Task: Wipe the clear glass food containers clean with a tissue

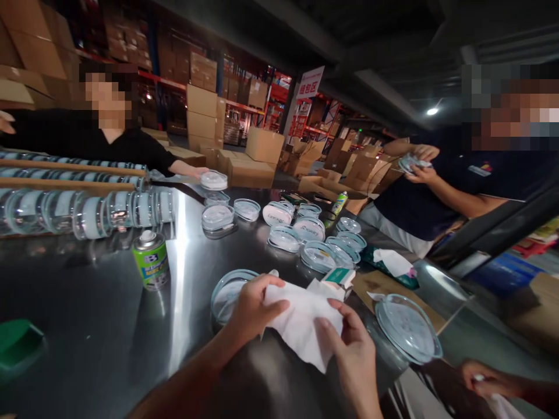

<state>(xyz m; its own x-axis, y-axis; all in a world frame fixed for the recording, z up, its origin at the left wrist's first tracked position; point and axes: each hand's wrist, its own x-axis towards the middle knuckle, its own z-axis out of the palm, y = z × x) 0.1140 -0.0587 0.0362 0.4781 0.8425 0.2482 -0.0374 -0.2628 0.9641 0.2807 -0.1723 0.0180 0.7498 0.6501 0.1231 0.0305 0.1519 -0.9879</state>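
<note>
A white tissue (301, 320) is stretched between my two hands above the metal table. My left hand (257, 305) pinches its left edge between thumb and fingers. On the opposite side my right hand (351, 343) grips the tissue with thumb and fingertips. Just behind my left hand lies a round clear glass container (227, 297), partly covered by that hand. Beyond the tissue sits a small white and green box (338, 279). To the right of my right hand, another glass container (408, 329) rests by a piece of cardboard.
A green spray can (151, 259) stands at left on the metal table (109, 326). Several glass containers (318, 256) cluster mid-table; rows of them (87, 209) line the left. A tissue pack (395, 267) lies right. Two co-workers handle containers; another person's hand (489, 378) is at lower right.
</note>
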